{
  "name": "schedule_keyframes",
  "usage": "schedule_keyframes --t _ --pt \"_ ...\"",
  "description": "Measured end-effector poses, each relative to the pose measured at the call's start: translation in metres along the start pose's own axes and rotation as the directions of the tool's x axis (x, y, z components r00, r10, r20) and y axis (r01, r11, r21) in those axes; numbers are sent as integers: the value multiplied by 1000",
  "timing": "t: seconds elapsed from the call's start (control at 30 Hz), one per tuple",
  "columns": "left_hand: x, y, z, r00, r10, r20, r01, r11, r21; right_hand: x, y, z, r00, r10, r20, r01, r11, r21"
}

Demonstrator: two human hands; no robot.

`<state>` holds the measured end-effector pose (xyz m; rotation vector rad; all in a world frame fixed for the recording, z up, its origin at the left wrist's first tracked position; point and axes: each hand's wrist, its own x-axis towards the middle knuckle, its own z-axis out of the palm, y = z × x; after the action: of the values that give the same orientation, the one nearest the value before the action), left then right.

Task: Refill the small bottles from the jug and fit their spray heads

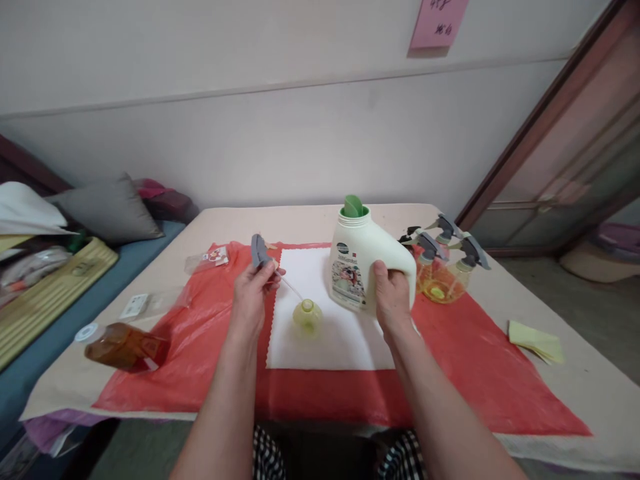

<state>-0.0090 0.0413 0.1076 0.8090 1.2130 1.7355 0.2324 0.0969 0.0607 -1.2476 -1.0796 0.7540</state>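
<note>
Checked fabric at the bottom edge, between the two forearms, lies nearest the camera; beyond it the surface (575, 393) carries a red plastic sheet (465, 373) with a white cloth (340, 340) laid on its middle. At far left an amber bottle (123, 347) lies on its side, half on the sheet, cap pointing left. The left hand (250, 300) is closed in a pinch on a grey trigger sprayer head (260, 252), held above the cloth's left edge. The sprayer's thin dip tube (291, 288) runs down and to the right from the head, so the assembly's long axis slants toward a small yellow-green bottle (307, 315) standing on the cloth; the tube's lower end sits at or in that bottle's neck, and the view does not settle which. This small bottle lies just right of the left hand and is nearer to it than to the other hand. The right hand (393, 297) is wrapped around the handle of a white detergent jug (365, 267), which stands upright on the cloth with a green cap (354, 207). Behind and to the right stand several yellow spray bottles (445, 273) with grey triggers. Folded yellow cloths (537, 341) rest near the right edge.
</note>
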Motion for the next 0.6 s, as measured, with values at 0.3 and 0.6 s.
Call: schedule_keyframes --t 0.3,0.6 --pt "-4 -9 2 954 -148 261 45 932 361 6 26 54 987 20 162 -46 987 157" --pt "2 -29 -7 848 -261 461 -69 809 584 -23 20 46 947 165 277 -154 986 -62"
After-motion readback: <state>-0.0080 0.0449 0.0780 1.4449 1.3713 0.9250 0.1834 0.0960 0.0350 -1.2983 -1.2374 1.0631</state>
